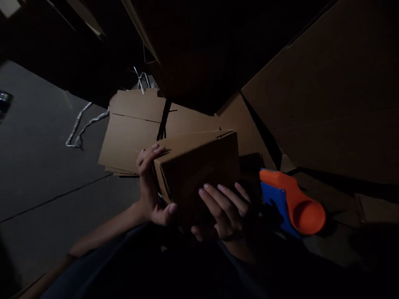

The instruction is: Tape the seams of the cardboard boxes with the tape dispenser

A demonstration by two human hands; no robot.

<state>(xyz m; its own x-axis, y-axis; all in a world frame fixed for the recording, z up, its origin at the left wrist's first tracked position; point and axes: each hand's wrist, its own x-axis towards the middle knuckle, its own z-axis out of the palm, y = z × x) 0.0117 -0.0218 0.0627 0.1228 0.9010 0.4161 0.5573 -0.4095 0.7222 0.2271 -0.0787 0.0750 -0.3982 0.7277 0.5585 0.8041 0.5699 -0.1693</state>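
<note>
A small closed cardboard box [199, 170] is tilted in front of me, its near face in shadow. My left hand [152, 187] wraps around the box's left end, with the fingers over the top edge and the thumb on the near face. Against that near face lie the stretched fingers of my right hand [226, 211], low and to the right. Its thumb is apart from the fingers, and its palm is in the dark. To the right of this hand is an orange and blue tape dispenser [291, 203].
Behind the box lies a stack of flat cardboard [132, 128]. Silvery crumpled strips [79, 124] rest on the grey floor [46, 174] at left. Large cardboard panels [336, 95] rise at the right, and dark box forms overhang the top.
</note>
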